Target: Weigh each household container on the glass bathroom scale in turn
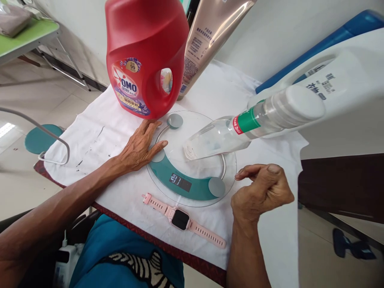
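Observation:
A round glass scale point(198, 184) with a teal band and a small display lies on the white cloth. On its glass stands a clear bottle point(216, 138) with a white cap and a green-and-red label, leaning in the view. My left hand point(139, 146) rests at the scale's left edge, fingers stretched out and thumb apart, below a red OMO detergent bottle point(144, 52). Beside the scale's right edge is my right hand point(261, 190), its fingers curled in with nothing visible in them. A pink smartwatch point(180, 219) lies in front of the scale.
Behind the scale stand a rose-gold tube point(207, 40) and a large white handled bottle point(339, 80). A blue bottle point(324, 48) is by the wall. A grey cable point(57, 138) hangs at left near a teal stool point(40, 140). The cloth-covered table point(99, 160) has a dark red edge.

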A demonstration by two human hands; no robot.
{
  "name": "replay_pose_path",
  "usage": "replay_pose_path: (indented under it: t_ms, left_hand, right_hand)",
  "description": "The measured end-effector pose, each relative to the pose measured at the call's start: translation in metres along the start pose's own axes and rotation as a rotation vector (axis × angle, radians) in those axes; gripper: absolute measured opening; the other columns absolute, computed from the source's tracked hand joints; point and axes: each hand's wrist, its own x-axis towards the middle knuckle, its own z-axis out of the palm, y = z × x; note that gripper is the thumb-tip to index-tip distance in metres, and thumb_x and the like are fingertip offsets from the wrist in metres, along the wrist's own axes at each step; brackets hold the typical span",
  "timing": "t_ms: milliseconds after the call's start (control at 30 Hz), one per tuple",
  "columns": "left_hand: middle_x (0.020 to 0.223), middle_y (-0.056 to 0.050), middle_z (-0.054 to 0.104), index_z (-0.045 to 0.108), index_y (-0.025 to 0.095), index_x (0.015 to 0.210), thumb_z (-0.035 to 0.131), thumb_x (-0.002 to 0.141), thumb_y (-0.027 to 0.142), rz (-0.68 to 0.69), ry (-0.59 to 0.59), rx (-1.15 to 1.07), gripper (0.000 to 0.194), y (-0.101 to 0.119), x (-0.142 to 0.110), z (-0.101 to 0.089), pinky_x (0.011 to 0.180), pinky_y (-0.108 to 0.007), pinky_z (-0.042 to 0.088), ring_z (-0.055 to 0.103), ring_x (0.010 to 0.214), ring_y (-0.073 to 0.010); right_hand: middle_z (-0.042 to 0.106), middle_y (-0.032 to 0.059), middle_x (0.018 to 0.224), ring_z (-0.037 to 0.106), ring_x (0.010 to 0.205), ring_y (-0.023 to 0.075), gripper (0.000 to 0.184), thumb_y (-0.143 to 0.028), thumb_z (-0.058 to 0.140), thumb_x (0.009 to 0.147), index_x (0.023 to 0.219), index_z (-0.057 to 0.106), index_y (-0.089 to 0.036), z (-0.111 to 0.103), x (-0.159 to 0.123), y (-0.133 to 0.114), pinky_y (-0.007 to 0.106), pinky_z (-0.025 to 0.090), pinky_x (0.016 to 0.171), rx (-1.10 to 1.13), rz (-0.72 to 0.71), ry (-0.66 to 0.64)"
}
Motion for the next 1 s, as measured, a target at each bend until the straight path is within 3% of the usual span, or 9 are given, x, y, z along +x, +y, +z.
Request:
replay_pose_path:
  t_ms: [433, 567, 667, 733, 833, 1000]
  left_hand:
    - [0.152, -0.018, 0.056, 0.047, 0.019, 0.156, 0.046, 0.114, 0.062, -0.016, -0.012, -0.007, 0.060, 0.003, 0.000, -0.002, 0.120, -0.059, 0.058, 0.062, 0.142, -0.0348]
    - [0.150, -0.018, 0.058, 0.048, 0.020, 0.156, 0.050, 0.114, 0.056, -0.013, 0.020, -0.003, 0.055, 0.003, -0.001, -0.001, 0.120, -0.060, 0.058, 0.064, 0.140, -0.0351]
    - [0.150, -0.018, 0.059, 0.049, 0.020, 0.155, 0.050, 0.114, 0.054, -0.019, 0.044, 0.000, 0.054, 0.002, -0.001, 0.001, 0.118, -0.059, 0.060, 0.066, 0.138, -0.0355]
    - [0.150, -0.018, 0.059, 0.050, 0.020, 0.155, 0.051, 0.114, 0.056, -0.029, 0.055, 0.001, 0.054, 0.002, -0.001, 0.002, 0.117, -0.059, 0.061, 0.067, 0.138, -0.0359]
    - [0.150, -0.019, 0.059, 0.050, 0.020, 0.154, 0.049, 0.114, 0.057, -0.026, 0.061, -0.006, 0.055, 0.001, -0.001, 0.002, 0.117, -0.060, 0.061, 0.066, 0.139, -0.0364]
    - [0.151, -0.020, 0.059, 0.051, 0.020, 0.154, 0.049, 0.114, 0.058, -0.045, 0.053, -0.018, 0.054, 0.002, -0.003, 0.004, 0.117, -0.064, 0.060, 0.065, 0.140, -0.0377]
  right_hand:
    - [0.057, -0.0038, 0.058, 0.055, 0.051, 0.0159, 0.048, -0.052, 0.058, 0.108, 0.068, 0.058, -0.024, 0.002, -0.001, 0.000, 0.034, 0.044, 0.055, 0.056, 0.007, -0.026]
    - [0.070, -0.0014, 0.082, 0.062, 0.057, 0.0155, 0.035, -0.058, 0.073, 0.096, 0.096, 0.069, -0.022, 0.006, 0.008, -0.009, 0.030, 0.045, 0.049, 0.212, 0.081, -0.053]
    - [0.073, 0.0024, 0.109, 0.064, 0.062, 0.0131, 0.049, -0.059, 0.082, 0.087, 0.119, 0.070, -0.024, 0.011, 0.026, -0.025, 0.029, 0.047, 0.050, 0.271, 0.073, -0.190]
    - [0.071, 0.0011, 0.107, 0.058, 0.058, 0.0101, 0.054, -0.060, 0.085, 0.085, 0.124, 0.070, -0.025, 0.015, 0.039, -0.039, 0.029, 0.048, 0.051, 0.224, 0.049, -0.265]
    - [0.068, -0.0025, 0.086, 0.050, 0.054, 0.0099, 0.049, -0.063, 0.085, 0.085, 0.114, 0.074, -0.024, 0.022, 0.054, -0.063, 0.028, 0.044, 0.049, 0.095, -0.014, -0.309]
    - [0.054, -0.0055, 0.059, 0.043, 0.052, 0.0117, 0.043, -0.063, 0.086, 0.083, 0.075, 0.068, -0.025, 0.030, 0.062, -0.083, 0.027, 0.037, 0.048, -0.065, -0.163, -0.336]
